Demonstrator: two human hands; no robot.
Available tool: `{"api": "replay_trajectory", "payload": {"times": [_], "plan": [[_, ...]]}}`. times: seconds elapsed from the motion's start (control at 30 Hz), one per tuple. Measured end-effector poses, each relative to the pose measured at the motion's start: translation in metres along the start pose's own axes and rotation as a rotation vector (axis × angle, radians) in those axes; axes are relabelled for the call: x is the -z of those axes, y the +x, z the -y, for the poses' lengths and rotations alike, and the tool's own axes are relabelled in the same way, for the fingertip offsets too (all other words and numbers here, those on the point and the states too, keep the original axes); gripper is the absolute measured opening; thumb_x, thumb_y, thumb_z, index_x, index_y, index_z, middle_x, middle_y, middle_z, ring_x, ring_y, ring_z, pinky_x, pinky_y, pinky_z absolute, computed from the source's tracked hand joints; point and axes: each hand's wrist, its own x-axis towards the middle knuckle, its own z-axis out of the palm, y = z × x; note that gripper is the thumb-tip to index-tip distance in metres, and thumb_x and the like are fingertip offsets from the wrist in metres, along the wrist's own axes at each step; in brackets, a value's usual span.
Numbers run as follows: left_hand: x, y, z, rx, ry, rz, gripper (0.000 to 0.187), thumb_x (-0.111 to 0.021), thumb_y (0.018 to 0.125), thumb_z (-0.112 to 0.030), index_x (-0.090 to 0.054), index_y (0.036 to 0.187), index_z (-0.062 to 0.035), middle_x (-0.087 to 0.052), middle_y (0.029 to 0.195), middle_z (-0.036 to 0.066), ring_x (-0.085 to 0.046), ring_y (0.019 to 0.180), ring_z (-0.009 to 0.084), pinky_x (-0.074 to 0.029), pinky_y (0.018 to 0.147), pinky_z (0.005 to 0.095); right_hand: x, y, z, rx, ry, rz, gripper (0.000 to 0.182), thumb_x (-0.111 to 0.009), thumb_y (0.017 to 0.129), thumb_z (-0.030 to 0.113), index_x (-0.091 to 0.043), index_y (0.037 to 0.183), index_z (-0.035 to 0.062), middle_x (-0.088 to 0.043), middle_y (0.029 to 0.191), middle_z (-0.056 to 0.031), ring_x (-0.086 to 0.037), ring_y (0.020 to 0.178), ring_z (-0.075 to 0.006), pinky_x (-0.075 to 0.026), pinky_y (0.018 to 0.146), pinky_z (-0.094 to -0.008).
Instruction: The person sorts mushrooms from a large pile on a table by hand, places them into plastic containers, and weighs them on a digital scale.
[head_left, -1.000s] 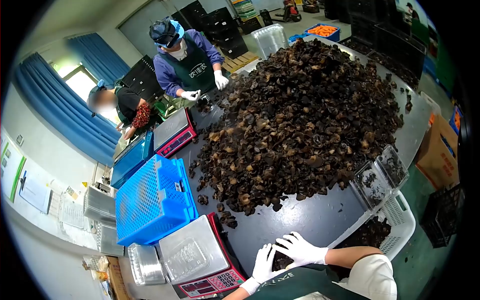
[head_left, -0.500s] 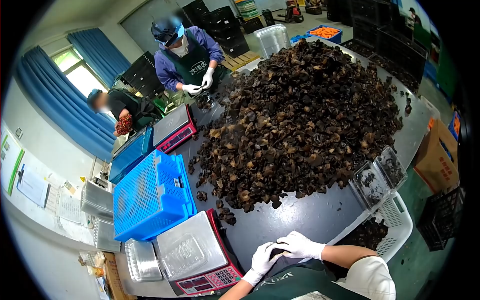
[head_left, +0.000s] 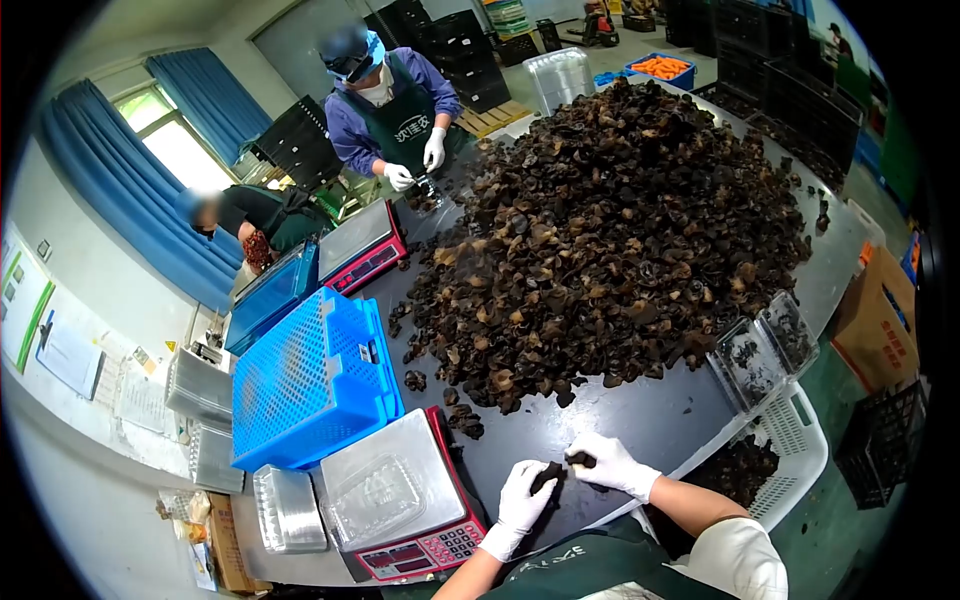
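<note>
My left hand (head_left: 524, 498), in a white glove, pinches a dark piece of wood ear mushroom (head_left: 549, 474) above the near edge of the table. Just to its right, my right hand (head_left: 614, 466), also gloved, has its fingers closed on another dark piece of wood ear mushroom (head_left: 580, 459). A small gap separates the two hands. Beyond them rises a large heap of wood ear mushrooms (head_left: 610, 240) on the grey metal table (head_left: 520, 440). A few loose pieces lie at the heap's left front edge.
Left of my hands stand a red scale (head_left: 440, 545) bearing a clear plastic tray (head_left: 378, 490), stacked clear trays (head_left: 288, 510) and a blue crate (head_left: 300, 385). An open clear box (head_left: 750, 365) and a white basket (head_left: 800, 450) are at right. A gloved co-worker (head_left: 400, 110) stands across the table.
My hands have moved apart from each other, each with a dark piece showing at its fingertips. Across the table, the co-worker's hands have lowered toward a clear container.
</note>
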Motion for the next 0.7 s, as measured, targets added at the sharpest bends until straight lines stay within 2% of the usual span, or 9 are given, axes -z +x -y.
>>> {"api": "replay_trajectory", "payload": {"times": [0.17,0.2,0.27,0.3,0.4,0.43,0.47,0.53,0.7], "plan": [[0.067,-0.003,-0.030,-0.092,-0.063,-0.133,0.030,-0.079,0.072,-0.006,-0.064,0.097,-0.0032,-0.063,0.100,0.012,-0.063,0.091,0.0261,-0.051,0.081,0.0349,0.003,0.014,0.002,-0.407,0.423,-0.271,0.026,-0.072,0.075,0.006,-0.063,0.099,0.0054,-0.067,0.096,-0.0045,-0.063,0.085,-0.0136,-0.051,0.082,-0.0295],[0.089,-0.003,-0.033,-0.140,-0.011,-0.154,0.029,-0.079,0.070,-0.004,-0.063,0.095,-0.0031,-0.063,0.098,0.012,-0.063,0.092,0.0253,-0.051,0.081,0.0357,-0.005,0.016,-0.013,-0.366,0.436,-0.373,0.026,-0.071,0.076,0.004,-0.062,0.100,0.0043,-0.065,0.094,-0.0060,-0.062,0.081,-0.0132,-0.052,0.077,-0.0295],[0.137,-0.010,-0.035,-0.039,0.040,-0.213,0.028,-0.073,0.072,0.004,-0.060,0.096,-0.0047,-0.060,0.095,0.009,-0.062,0.092,0.0210,-0.052,0.079,0.0343,0.003,0.026,-0.005,-0.635,0.926,-0.423,0.025,-0.067,0.080,0.002,-0.060,0.104,0.0038,-0.064,0.091,-0.0077,-0.061,0.075,-0.0146,-0.053,0.069,-0.0302],[0.154,-0.015,-0.021,-0.013,-0.075,-0.312,0.031,-0.070,0.073,0.008,-0.058,0.098,-0.0047,-0.059,0.095,0.008,-0.061,0.092,0.0196,-0.053,0.079,0.0332,0.005,0.031,-0.005,-0.733,1.058,-0.429,0.023,-0.063,0.083,0.002,-0.058,0.106,0.0039,-0.062,0.088,-0.0088,-0.060,0.069,-0.0166,-0.053,0.062,-0.0318],[0.211,-0.029,0.009,0.216,-0.331,-0.488,0.031,-0.070,0.070,0.010,-0.058,0.095,-0.0035,-0.057,0.101,0.009,-0.061,0.091,0.0185,-0.052,0.079,0.0314,0.001,0.030,-0.013,-0.829,1.706,-0.455,0.018,-0.064,0.086,0.008,-0.058,0.103,0.0046,-0.059,0.085,-0.0071,-0.055,0.064,-0.0177,-0.049,0.058,-0.0322],[0.230,-0.035,0.030,0.117,-0.181,-0.484,0.032,-0.068,0.070,0.012,-0.057,0.097,-0.0029,-0.056,0.103,0.010,-0.060,0.092,0.0194,-0.052,0.080,0.0313,-0.002,0.029,-0.012,-0.878,1.847,-0.447,0.019,-0.066,0.085,0.011,-0.059,0.102,0.0057,-0.058,0.083,-0.0059,-0.052,0.064,-0.0169,-0.046,0.057,-0.0312],[0.246,-0.043,0.053,0.016,-0.029,-0.484,0.033,-0.066,0.070,0.013,-0.057,0.098,-0.0022,-0.055,0.105,0.011,-0.060,0.093,0.0203,-0.051,0.080,0.0313,-0.002,0.035,0.003,-0.926,1.793,-0.468,0.018,-0.068,0.085,0.013,-0.060,0.101,0.0065,-0.057,0.083,-0.0054,-0.051,0.065,-0.0165,-0.045,0.056,-0.0305],[0.267,-0.051,0.070,0.007,0.186,-0.429,0.037,-0.068,0.070,0.012,-0.057,0.102,-0.0019,-0.055,0.106,0.012,-0.059,0.095,0.0220,-0.051,0.082,0.0310,-0.011,0.038,0.007,-0.935,1.947,-0.361,0.019,-0.069,0.085,0.013,-0.061,0.102,0.0074,-0.058,0.086,-0.0044,-0.051,0.066,-0.0159,-0.045,0.058,-0.0303],[0.270,-0.054,0.085,0.075,0.339,-0.240,0.033,-0.076,0.069,-0.001,-0.062,0.099,-0.0020,-0.060,0.101,0.013,-0.060,0.093,0.0282,-0.050,0.082,0.0346,-0.036,0.055,0.031,-0.943,1.974,-0.183,0.025,-0.070,0.083,0.013,-0.063,0.107,0.0120,-0.061,0.097,-0.0020,-0.052,0.073,-0.0149,-0.046,0.063,-0.0314]]}}
